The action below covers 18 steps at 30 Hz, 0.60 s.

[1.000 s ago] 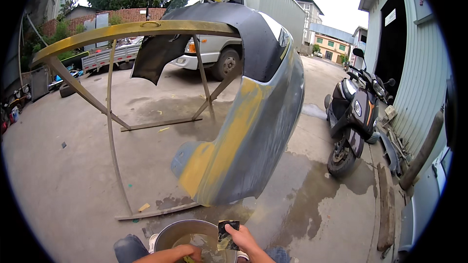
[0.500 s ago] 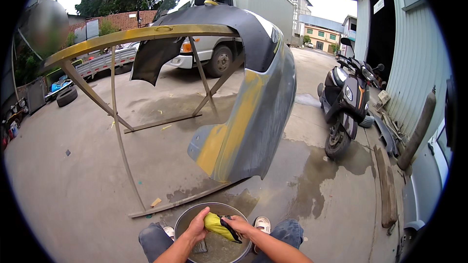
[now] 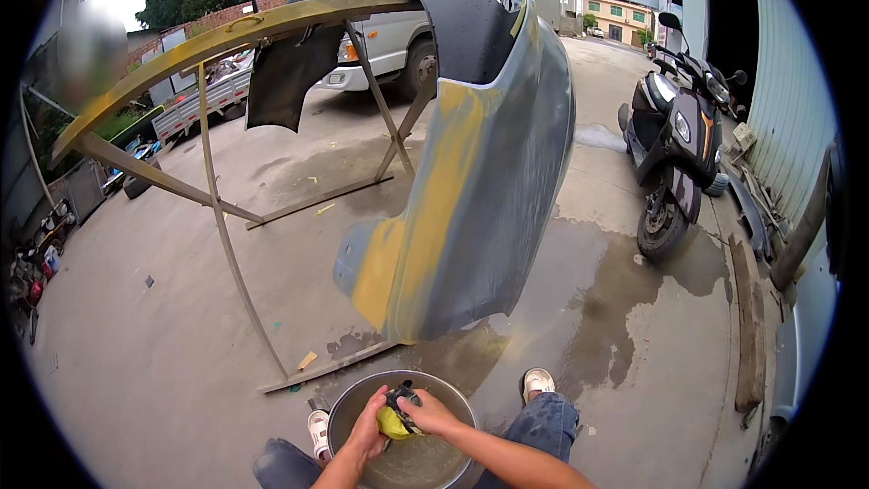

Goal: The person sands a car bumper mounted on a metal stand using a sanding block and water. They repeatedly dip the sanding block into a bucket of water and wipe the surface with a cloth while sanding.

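Note:
Both my hands are over a round metal basin (image 3: 467, 407) of cloudy water (image 3: 416, 466). Between them is a bunched yellow-and-black cloth (image 3: 393, 425). My left hand (image 3: 369, 427) grips its left side, fingers closed. My right hand (image 3: 429, 414) is closed on the upper right, where the black part shows. Just beyond the basin, a large grey vehicle bumper (image 3: 516, 154) with yellowish patches hangs on a metal stand (image 3: 222, 217), its lower end close to the ground.
A dark scooter (image 3: 674, 145) is parked at the right, near wooden beams (image 3: 748, 335) by the wall. Wet patches (image 3: 597, 308) mark the concrete. A white truck (image 3: 389, 45) stands behind the bumper. My shoes (image 3: 537, 382) flank the basin.
The cloth has gone from stretched out between my hands to a compact bunch, with more black on top. My hands have come closer together, and the view has tilted down.

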Each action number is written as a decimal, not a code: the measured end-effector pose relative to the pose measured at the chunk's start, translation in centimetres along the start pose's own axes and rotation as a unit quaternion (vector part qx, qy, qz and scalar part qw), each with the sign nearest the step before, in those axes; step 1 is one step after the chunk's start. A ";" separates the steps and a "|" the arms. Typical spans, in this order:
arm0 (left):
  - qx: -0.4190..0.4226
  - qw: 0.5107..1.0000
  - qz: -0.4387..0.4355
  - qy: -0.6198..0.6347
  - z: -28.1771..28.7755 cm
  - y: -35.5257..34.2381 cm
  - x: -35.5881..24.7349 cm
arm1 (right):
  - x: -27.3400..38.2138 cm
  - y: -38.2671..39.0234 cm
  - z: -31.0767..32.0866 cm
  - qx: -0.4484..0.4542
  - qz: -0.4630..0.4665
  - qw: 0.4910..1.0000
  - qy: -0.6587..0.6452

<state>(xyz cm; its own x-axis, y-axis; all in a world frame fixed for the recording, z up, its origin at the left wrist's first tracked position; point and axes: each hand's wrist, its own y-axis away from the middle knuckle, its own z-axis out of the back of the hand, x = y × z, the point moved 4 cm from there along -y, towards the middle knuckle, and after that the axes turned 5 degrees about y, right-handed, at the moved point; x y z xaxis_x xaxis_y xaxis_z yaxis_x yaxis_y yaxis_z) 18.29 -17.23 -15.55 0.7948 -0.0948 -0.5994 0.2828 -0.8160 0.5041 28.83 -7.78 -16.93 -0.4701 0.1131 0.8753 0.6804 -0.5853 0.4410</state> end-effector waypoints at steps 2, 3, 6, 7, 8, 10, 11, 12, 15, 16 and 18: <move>-0.011 0.999 -0.011 -0.046 -1.0 0.8 0.8 | 0.5 0.2 0.0 0.011 0.024 0.997 0.067; -0.012 0.998 -0.017 -0.066 -1.6 1.1 1.7 | -0.6 -0.1 -0.1 0.037 0.029 0.998 0.032; -0.113 0.988 -0.062 -0.090 -0.8 -0.2 4.4 | -3.0 -1.4 1.0 0.112 0.055 0.992 -0.028; -0.136 0.985 -0.067 -0.084 -1.0 -0.3 5.3 | -3.0 -1.2 2.1 0.140 0.005 0.984 -0.110; -0.177 0.977 -0.099 -0.067 -1.7 0.3 5.4 | -1.8 -0.6 3.0 0.175 -0.043 0.964 -0.197; -0.153 0.977 -0.148 0.027 -2.1 0.6 5.9 | -2.5 -0.9 4.8 0.170 -0.104 0.952 -0.231; -0.139 0.972 -0.178 0.070 -2.5 0.8 5.9 | -2.2 -0.2 5.5 0.196 -0.147 0.940 -0.238; -0.125 0.963 -0.210 0.111 -3.1 1.3 6.2 | -1.5 0.8 6.2 0.221 -0.188 0.924 -0.247; -0.098 0.937 -0.249 0.226 -5.3 1.5 7.9 | -1.5 2.1 6.7 0.299 -0.235 0.888 -0.258; -0.110 0.933 -0.274 0.204 -6.2 1.6 8.6 | -1.3 2.5 6.8 0.339 -0.229 0.872 -0.269; -0.208 0.922 -0.320 0.066 -8.2 1.7 10.1 | -3.7 1.0 5.4 0.425 -0.172 0.817 -0.349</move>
<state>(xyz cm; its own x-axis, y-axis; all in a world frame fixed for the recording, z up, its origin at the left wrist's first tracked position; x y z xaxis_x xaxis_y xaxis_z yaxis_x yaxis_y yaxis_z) 31.21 -14.86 -15.69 0.4453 0.4230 -0.7891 0.8757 -0.3894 0.2855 34.28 -4.46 -18.62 -0.4825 0.7580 0.4389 0.8596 0.3136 0.4034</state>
